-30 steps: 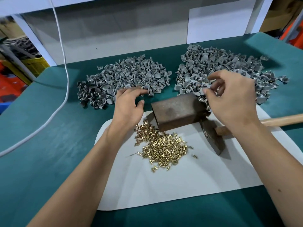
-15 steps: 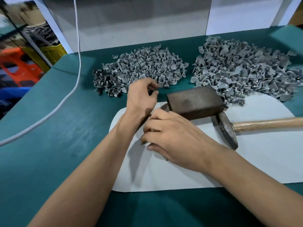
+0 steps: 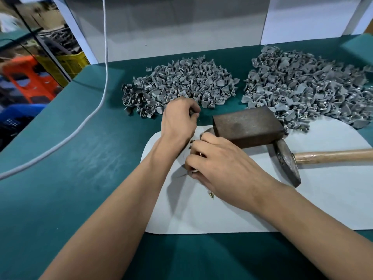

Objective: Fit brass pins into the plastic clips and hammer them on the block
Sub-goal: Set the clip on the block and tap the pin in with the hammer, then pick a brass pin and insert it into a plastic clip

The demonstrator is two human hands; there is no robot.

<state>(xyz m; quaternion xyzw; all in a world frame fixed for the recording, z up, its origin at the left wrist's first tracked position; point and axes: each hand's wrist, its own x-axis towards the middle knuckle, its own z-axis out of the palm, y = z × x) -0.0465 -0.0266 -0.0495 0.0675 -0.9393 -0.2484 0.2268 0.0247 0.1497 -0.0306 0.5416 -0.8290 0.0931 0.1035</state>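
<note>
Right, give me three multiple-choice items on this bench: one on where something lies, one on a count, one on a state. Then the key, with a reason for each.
1. Where does the hammer lie?
A. on the white mat, right of the block
B. on top of the block
C. among the left pile of clips

2. How many heaps of grey plastic clips are on the table?
A. one
B. two
C. four

3. What is the right hand doing?
A. gripping the hammer handle
B. lying flat and open on the green table
C. bent over the brass pins, fingers curled

Key:
1 A: its head rests on the white mat beside the block, handle pointing right.
2 B: a left pile and a right pile lie apart.
3 C: a few brass pins peek out at its edges, and the handle lies untouched.
</note>
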